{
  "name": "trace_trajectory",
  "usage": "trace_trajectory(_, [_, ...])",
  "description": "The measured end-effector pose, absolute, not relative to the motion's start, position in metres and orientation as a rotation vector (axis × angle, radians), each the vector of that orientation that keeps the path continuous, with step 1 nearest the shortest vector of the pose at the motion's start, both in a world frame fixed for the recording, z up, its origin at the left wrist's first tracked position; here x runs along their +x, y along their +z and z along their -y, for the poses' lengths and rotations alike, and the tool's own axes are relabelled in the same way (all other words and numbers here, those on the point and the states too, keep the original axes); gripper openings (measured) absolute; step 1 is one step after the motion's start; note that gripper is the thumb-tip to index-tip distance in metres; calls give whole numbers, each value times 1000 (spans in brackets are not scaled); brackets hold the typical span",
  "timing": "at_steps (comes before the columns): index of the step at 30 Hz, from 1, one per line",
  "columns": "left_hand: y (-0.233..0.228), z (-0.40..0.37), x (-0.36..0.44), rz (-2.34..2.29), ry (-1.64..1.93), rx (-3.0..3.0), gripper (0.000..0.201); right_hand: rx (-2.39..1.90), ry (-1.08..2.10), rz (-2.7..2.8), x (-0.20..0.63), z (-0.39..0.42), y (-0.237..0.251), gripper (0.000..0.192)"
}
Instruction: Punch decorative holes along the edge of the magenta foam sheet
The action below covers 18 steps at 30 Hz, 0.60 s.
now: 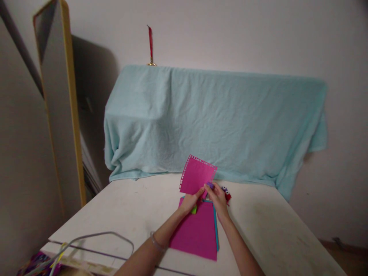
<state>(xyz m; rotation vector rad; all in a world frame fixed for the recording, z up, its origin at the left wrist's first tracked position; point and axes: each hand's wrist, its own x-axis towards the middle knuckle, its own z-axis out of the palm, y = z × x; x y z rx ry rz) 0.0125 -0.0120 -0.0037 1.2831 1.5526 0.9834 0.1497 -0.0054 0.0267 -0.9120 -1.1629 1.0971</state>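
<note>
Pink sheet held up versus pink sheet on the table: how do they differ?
The held pink sheet is raised and tilted, pinched at its lower edge by the left hand and right hand; the flat pink sheet lies on the white table. The held one looks smaller and has a punched, lacy border; the flat one has plain edges and tops a stack with a blue sheet showing. Both are magenta.

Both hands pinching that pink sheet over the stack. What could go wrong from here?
1. The pink paper sheet with a punched edge stands raised, held only at its lower edge by the left hand and right hand; it may flop or crease.
2. The small red googly-eyed toy lies right beside the right hand; a nudge could knock it away.
</note>
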Motion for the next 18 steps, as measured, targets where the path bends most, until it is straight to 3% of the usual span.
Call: trace_trajectory(18, [1,14,14,-1475,1091,1330,59,-888,1098,1214,156,2,18,35])
